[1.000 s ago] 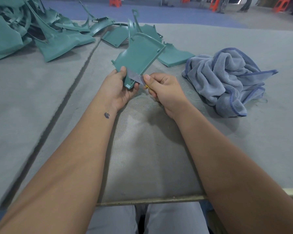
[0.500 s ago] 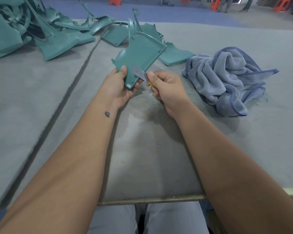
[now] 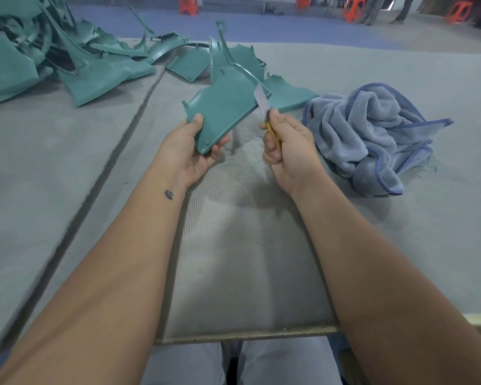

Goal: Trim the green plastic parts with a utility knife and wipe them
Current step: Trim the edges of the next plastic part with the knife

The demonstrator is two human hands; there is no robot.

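Note:
My left hand (image 3: 190, 151) grips the near corner of a flat green plastic part (image 3: 225, 107), thumb on top and fingers beneath, holding it tilted above the table. My right hand (image 3: 288, 143) is curled round the yellow handle of a utility knife (image 3: 263, 102). The bare blade points up and away and lies against the part's right edge. A crumpled blue-grey towel (image 3: 372, 134) sits on the table just right of my right hand.
A heap of green plastic parts (image 3: 75, 62) covers the table's far left, with more pieces (image 3: 245, 59) behind the held part. Pale shavings (image 3: 245, 154) lie on the grey felt table (image 3: 233, 259) under my hands. Orange stools (image 3: 188, 4) stand on the floor beyond.
The knife has slid along the part's edge from the near corner by my left thumb up toward its far right end. My right hand moved right, away from my left.

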